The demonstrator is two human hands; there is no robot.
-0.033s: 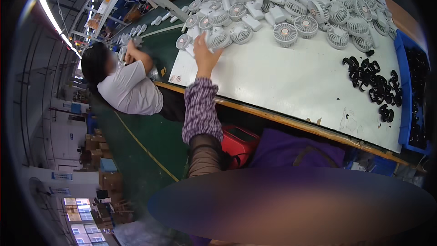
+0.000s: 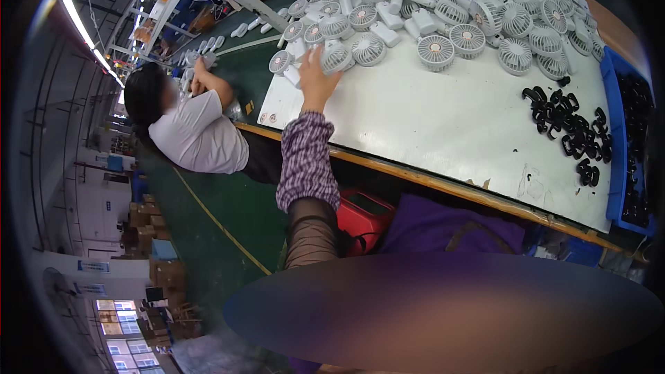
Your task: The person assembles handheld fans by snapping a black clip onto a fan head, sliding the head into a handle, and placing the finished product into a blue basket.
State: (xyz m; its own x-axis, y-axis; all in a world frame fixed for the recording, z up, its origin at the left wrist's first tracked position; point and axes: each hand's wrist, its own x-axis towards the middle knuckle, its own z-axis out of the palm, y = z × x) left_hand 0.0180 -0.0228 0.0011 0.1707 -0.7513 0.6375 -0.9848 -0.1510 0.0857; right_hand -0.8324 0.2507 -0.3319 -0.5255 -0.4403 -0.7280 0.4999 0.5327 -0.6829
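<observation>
My left hand [image 2: 319,85], in a purple checked sleeve, reaches over the near left end of a pile of handheld fans. Its fingers are apart, with the thumb off to the right. The fingertips are at a white handheld fan [image 2: 336,58] with a round ribbed head; whether they touch it I cannot tell. Another white fan [image 2: 280,61] lies just left of the hand. The wider pile of white fans [image 2: 467,40] spreads across the back of the white tabletop [image 2: 415,118]. My right hand is not visible; a blurred patch covers the lower part of the view.
Small black curved parts [image 2: 571,123] lie heaped at the table's right, beside a blue bin [image 2: 613,118] holding more of them. A person in a white shirt [image 2: 201,135] works at the left. Below the table edge are a red container [image 2: 364,218] and purple cloth [image 2: 443,225].
My left hand stays almost in the same place over the fans. The view has shifted very slightly.
</observation>
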